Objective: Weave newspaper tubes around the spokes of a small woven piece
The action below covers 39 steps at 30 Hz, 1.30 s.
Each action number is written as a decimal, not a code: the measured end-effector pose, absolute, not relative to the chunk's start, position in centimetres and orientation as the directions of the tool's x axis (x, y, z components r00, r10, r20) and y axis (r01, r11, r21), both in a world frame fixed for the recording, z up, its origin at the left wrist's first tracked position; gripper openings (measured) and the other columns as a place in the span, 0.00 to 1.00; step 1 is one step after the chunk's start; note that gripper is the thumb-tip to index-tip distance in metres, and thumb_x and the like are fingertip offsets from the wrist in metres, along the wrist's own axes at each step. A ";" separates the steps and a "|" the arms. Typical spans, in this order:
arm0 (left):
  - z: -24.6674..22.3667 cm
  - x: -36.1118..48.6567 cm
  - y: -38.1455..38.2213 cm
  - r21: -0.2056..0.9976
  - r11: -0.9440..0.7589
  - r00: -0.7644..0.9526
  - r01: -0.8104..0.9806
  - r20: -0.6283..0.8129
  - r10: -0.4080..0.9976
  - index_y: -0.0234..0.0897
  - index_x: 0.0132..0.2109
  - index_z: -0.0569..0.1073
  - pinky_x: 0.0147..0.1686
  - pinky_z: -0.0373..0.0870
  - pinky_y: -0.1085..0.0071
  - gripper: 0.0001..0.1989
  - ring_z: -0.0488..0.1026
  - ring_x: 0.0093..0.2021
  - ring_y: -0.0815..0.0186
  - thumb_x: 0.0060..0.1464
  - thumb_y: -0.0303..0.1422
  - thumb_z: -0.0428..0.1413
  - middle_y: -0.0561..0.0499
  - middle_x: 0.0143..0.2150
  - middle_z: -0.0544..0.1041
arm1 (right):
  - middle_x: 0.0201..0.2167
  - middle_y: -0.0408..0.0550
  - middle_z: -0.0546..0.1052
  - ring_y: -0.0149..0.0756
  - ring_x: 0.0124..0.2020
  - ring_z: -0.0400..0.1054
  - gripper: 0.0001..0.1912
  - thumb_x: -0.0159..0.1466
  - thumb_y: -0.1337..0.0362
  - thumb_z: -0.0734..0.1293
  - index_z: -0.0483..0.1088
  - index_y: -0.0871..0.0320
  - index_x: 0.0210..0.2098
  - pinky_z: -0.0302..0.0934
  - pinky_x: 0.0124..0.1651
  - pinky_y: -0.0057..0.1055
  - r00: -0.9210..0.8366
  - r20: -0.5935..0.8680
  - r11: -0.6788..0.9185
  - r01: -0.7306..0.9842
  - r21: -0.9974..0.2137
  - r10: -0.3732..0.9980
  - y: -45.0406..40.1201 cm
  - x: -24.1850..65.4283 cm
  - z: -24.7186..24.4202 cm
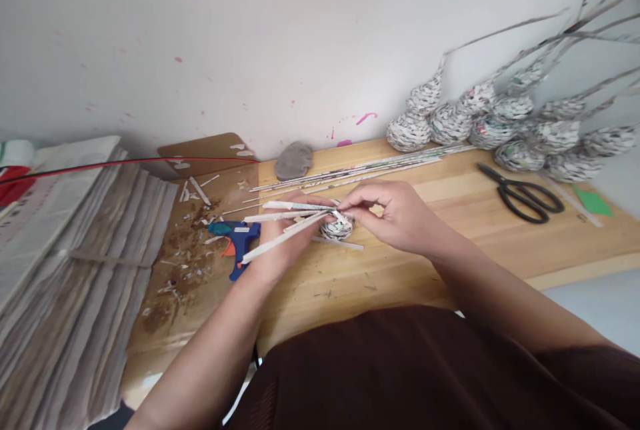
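Over the middle of the wooden table, a small woven newspaper ball [336,229] sits between my two hands. Several rolled paper strips [287,237] fan out from its top toward the left. My left hand [285,243] wraps round the ball's left side, its fingers partly hidden behind the strips. On the other side my right hand [395,213] pinches a paper strip at the top of the ball between thumb and forefinger. A blue glue gun [243,243] with an orange trigger lies just left of my left hand.
Behind my hands lie long rolled paper sticks [350,171] and a grey lump [293,161]. Black scissors [523,195] rest at right, before several woven gourd shapes [410,130] with long stems. A tall newspaper stack [100,257] stands left, near a scrap-strewn brown board [170,297].
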<state>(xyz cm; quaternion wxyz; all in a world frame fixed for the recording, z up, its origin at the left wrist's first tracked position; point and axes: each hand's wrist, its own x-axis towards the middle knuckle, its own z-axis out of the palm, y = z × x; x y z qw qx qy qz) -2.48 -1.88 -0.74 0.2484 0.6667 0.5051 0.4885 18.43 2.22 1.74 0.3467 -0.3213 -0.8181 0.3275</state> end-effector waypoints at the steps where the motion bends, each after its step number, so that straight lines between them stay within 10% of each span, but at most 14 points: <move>1: -0.7 -2.5 -1.9 0.830 -0.364 0.019 0.424 0.393 0.919 0.40 0.39 0.83 0.38 0.79 0.66 0.05 0.80 0.36 0.62 0.53 0.32 0.66 0.48 0.36 0.84 | 0.34 0.47 0.83 0.34 0.34 0.76 0.05 0.64 0.68 0.69 0.79 0.57 0.37 0.65 0.37 0.28 -0.565 0.358 0.588 0.295 -0.754 0.743 2.3 18.5 1.7; 39: -1.2 -2.4 -2.8 0.826 -0.402 0.099 0.396 0.397 0.913 0.41 0.56 0.77 0.40 0.79 0.68 0.23 0.81 0.37 0.63 0.53 0.31 0.67 0.50 0.40 0.84 | 0.24 0.45 0.79 0.29 0.24 0.69 0.02 0.56 0.71 0.70 0.76 0.61 0.29 0.60 0.29 0.25 -0.556 0.317 0.537 0.291 -0.791 0.768 1.7 18.2 2.3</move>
